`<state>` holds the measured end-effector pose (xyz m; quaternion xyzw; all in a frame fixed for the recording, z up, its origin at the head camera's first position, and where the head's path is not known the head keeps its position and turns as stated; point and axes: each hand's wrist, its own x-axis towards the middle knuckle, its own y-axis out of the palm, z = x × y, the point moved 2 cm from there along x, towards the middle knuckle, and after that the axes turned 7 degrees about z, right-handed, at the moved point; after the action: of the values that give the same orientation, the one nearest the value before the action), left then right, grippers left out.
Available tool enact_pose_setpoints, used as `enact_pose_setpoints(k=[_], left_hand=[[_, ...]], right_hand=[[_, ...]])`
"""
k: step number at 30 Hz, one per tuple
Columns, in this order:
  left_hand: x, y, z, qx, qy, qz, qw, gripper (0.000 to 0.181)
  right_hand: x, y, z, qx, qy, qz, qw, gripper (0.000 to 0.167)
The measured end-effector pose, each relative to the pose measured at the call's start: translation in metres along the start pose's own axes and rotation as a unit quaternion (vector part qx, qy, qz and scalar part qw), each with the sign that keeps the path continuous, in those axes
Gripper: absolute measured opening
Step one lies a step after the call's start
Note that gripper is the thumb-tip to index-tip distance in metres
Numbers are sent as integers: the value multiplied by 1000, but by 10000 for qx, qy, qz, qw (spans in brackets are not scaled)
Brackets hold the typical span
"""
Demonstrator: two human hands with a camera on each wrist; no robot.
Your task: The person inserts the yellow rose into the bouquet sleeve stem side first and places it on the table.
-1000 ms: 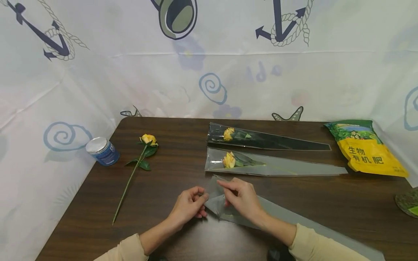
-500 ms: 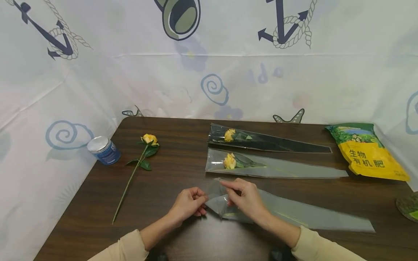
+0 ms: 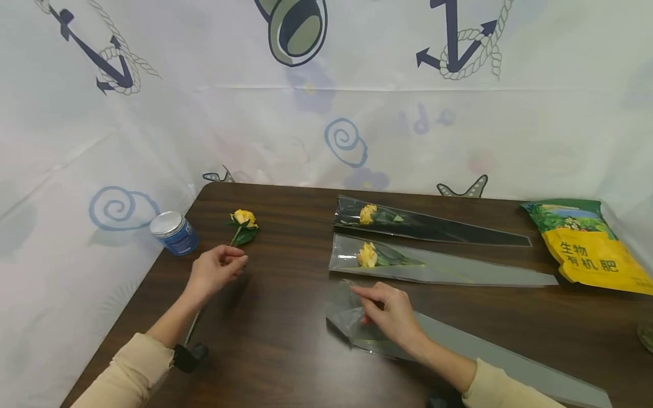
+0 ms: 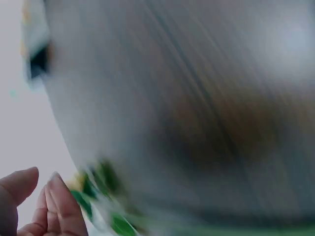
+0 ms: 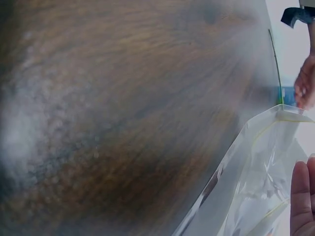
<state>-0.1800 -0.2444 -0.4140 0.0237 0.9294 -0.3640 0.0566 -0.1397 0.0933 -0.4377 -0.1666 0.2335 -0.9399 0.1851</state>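
Observation:
A single yellow rose (image 3: 244,217) with green leaves lies at the table's left. My left hand (image 3: 214,272) hovers over its stem and hides the middle of it. In the left wrist view, the thumb and fingers (image 4: 68,209) are apart, with green leaves (image 4: 106,179) close beyond them. At right of centre, my right hand (image 3: 390,314) pinches the wide end of a grey flower sleeve (image 3: 459,340). This sleeve's clear front (image 5: 256,182) stands away from its back in the right wrist view; its narrow end points to the lower right.
Two sleeves lie behind, each with a yellow rose inside: a grey one (image 3: 490,272) and a black one (image 3: 459,231). A blue jar (image 3: 176,235) with a silver lid stands at the left edge. A yellow and green bag (image 3: 586,255) lies at the right.
My left hand has let go of the sleeve's corner and moved left, over the rose's stem. My right hand stays at the sleeve, whose narrow end has swung about.

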Motion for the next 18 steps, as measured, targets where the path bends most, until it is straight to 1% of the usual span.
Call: enact_pose_setpoints(k=[2,3,4,7,12,14,15,16,17,18], left_hand=[[5,-18,17,533,-89,-377,9978,32],[6,-24,24,744,-133,-480,9960,32],[7,-26,30,898,-177,-521,9944,33],[10,-27,42,1107,-266,-523,9921,34],[14,-23,50,1199,-332,-322,9917,26],[15,-21,49,982,-309,-205,9945,26],[16,-20,46,739,-295,-127,9967,28],[15,-17,43,382,-269,-21,9989,31],[15,-14,38,-96,-245,99,9996,34],[14,-10,31,-686,-228,209,9972,37]], right_hand=[[1,-1,1,-15,-38,42,10000,26],[1,-1,1,-18,-62,61,10000,26],[1,-1,1,-30,-71,76,9999,26],[0,-1,1,-61,-96,87,9999,26],[1,0,0,-35,-81,104,9999,26],[2,0,-1,-28,-50,125,9999,26],[2,0,0,-39,-41,124,9999,26],[3,0,0,-45,-28,118,9999,26],[3,-1,0,-55,-24,104,9999,26],[3,-1,0,-53,-30,87,9999,26]])
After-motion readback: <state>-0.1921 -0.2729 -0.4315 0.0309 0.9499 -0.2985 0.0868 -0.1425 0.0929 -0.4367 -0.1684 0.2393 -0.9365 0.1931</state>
